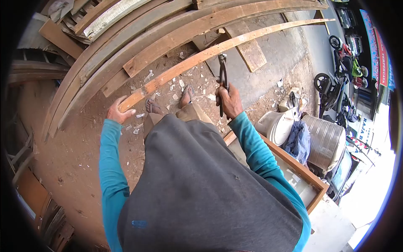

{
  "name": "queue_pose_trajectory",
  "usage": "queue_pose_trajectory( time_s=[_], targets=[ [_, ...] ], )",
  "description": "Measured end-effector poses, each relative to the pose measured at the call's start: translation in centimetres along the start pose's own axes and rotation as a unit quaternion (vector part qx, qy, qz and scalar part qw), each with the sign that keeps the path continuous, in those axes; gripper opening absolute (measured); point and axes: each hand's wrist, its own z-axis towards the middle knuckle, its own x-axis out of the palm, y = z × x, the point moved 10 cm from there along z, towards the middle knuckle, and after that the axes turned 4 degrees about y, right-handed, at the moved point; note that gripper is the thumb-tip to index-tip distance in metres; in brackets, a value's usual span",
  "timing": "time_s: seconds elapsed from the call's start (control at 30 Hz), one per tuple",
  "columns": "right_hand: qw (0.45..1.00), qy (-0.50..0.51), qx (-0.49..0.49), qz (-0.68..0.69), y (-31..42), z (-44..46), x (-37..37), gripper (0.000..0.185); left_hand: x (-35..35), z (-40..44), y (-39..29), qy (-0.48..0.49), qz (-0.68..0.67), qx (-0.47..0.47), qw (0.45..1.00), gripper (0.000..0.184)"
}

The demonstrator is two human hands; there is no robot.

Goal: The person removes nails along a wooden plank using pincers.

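Note:
My left hand (119, 111) grips the near end of a long, narrow wooden plank (184, 66), which reaches away toward the upper right. The thumb lies along the plank's end and the fingers are curled over its edge. In my right hand (231, 102) is a pair of dark metal pincers (223, 69), held by the handles with the jaws pointing away from me. The jaws overlap the plank in view; whether they touch it I cannot tell. My fist hides part of the handles.
Several long boards (176, 43) lie stacked beyond the plank. A short flat board (250, 53) rests on the ground among scattered wood chips. At right are a wooden frame (308, 178), a white bucket (280, 126), a metal drum (322, 140), blue cloth (299, 138) and parked motorcycles (336, 90).

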Motion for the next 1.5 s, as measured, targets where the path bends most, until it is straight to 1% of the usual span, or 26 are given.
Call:
queue_pose_trajectory(
  time_s=[0.03, 0.1, 0.17, 0.2, 0.27, 0.33, 0.43, 0.5, 0.57, 0.6, 0.63, 0.67, 0.7, 0.73, 0.77, 0.8, 0.83, 0.87, 0.93, 0.97, 1.03, 1.07, 1.13, 1.2, 1.27, 1.5],
  targets=[
    [0.994, -0.043, -0.008, 0.104, -0.3, 0.9, -4.5, 0.049, -0.3, -0.4, -0.3, -0.019, -0.072, 0.010, 0.997, 0.071],
    [0.959, -0.044, -0.051, 0.274, 2.0, 1.2, -11.7, 0.059, -0.1, -0.7, 1.1, -0.004, -0.077, 0.007, 0.997, 0.074],
    [0.960, -0.042, -0.066, 0.267, 1.8, 1.7, -16.9, 0.067, -0.2, -0.8, 3.3, -0.070, -0.137, -0.013, 0.988, 0.070],
    [0.964, -0.049, -0.057, 0.253, 1.8, 1.6, -18.1, 0.066, -0.4, -0.7, 3.1, -0.076, -0.118, 0.003, 0.990, 0.065],
    [0.966, -0.043, -0.048, 0.250, 1.7, 1.3, -17.9, 0.066, -0.4, -0.9, 3.0, -0.087, -0.131, -0.001, 0.988, 0.064],
    [0.967, -0.019, -0.023, 0.254, 1.0, 0.8, -15.8, 0.067, -0.3, -0.8, 2.6, -0.094, -0.146, -0.004, 0.985, 0.064],
    [0.965, 0.035, 0.027, 0.257, -0.2, 0.3, -9.1, 0.066, -0.8, -1.1, 3.0, -0.125, -0.164, -0.010, 0.979, 0.063],
    [0.959, 0.077, 0.061, 0.267, -0.7, -0.3, -3.5, 0.065, -0.5, -0.6, 2.3, -0.080, -0.099, -0.027, 0.992, 0.065],
    [0.956, 0.144, 0.084, 0.240, -0.2, -1.4, 2.0, 0.064, -0.6, -0.1, 1.8, -0.053, -0.067, -0.010, 0.996, 0.064],
    [0.958, 0.182, 0.085, 0.202, 0.2, -1.8, 4.6, 0.063, -0.7, 0.0, 1.3, -0.041, -0.091, -0.005, 0.995, 0.063],
    [0.957, 0.223, 0.086, 0.164, 0.5, -2.4, 7.1, 0.063, -0.6, -0.3, -0.2, -0.009, -0.135, -0.037, 0.990, 0.062],
    [0.954, 0.249, 0.094, 0.138, 1.8, -3.3, 9.5, 0.061, -0.6, -0.2, 0.2, -0.009, -0.119, -0.030, 0.992, 0.057],
    [0.949, 0.269, 0.098, 0.130, 1.9, -3.7, 11.9, 0.061, -0.3, 0.2, -1.5, 0.007, -0.112, 0.006, 0.994, 0.056],
    [0.943, 0.306, 0.082, 0.101, 2.4, -4.1, 14.7, 0.054, -0.2, -0.2, -2.2, 0.019, -0.113, 0.042, 0.993, 0.057],
    [0.941, 0.325, 0.061, 0.080, 3.1, -4.6, 16.5, 0.048, -0.2, 0.3, -0.7, 0.015, -0.122, 0.040, 0.992, 0.057],
    [0.941, 0.334, 0.055, 0.017, 3.7, -4.6, 17.7, 0.042, 0.1, 0.7, -0.5, -0.002, -0.091, 0.087, 0.992, 0.057],
    [0.940, 0.334, 0.059, 0.009, 4.1, -4.7, 18.5, 0.042, 0.7, 0.7, -0.4, -0.018, -0.058, 0.133, 0.989, 0.058],
    [0.942, 0.326, 0.081, 0.006, 4.0, -4.7, 19.2, 0.041, 0.9, 0.4, -0.6, -0.019, -0.067, 0.131, 0.989, 0.058],
    [0.944, 0.308, 0.117, -0.011, 3.9, -4.8, 20.0, 0.037, -0.1, -0.6, -1.2, -0.076, -0.048, 0.107, 0.990, 0.054],
    [0.944, 0.308, 0.120, -0.018, 4.1, -4.8, 20.4, 0.037, 0.3, -0.8, -0.8, -0.077, -0.055, 0.105, 0.990, 0.054],
    [0.935, 0.326, 0.114, -0.081, 4.4, -5.1, 21.0, 0.036, 0.0, -1.3, -0.1, -0.141, -0.024, 0.092, 0.985, 0.054],
    [0.928, 0.339, 0.115, -0.106, 4.7, -5.4, 21.3, 0.036, 0.0, -1.5, -0.1, -0.144, -0.030, 0.093, 0.985, 0.054],
    [0.925, 0.341, 0.131, -0.107, 5.4, -5.8, 22.1, 0.037, -0.6, -2.6, -1.3, -0.188, -0.009, 0.139, 0.972, 0.053],
    [0.922, 0.342, 0.147, -0.105, 5.8, -6.1, 22.8, 0.038, -0.6, -3.1, -1.5, -0.201, -0.008, 0.143, 0.969, 0.052],
    [0.912, 0.354, 0.184, -0.098, 5.5, -6.1, 23.5, 0.046, -0.5, -3.5, -1.7, -0.212, -0.005, 0.145, 0.967, 0.052],
    [0.902, 0.354, 0.242, -0.053, 5.7, -6.6, 24.4, 0.047, -0.1, -3.6, -1.4, -0.217, -0.028, 0.148, 0.965, 0.058]
  ],
)
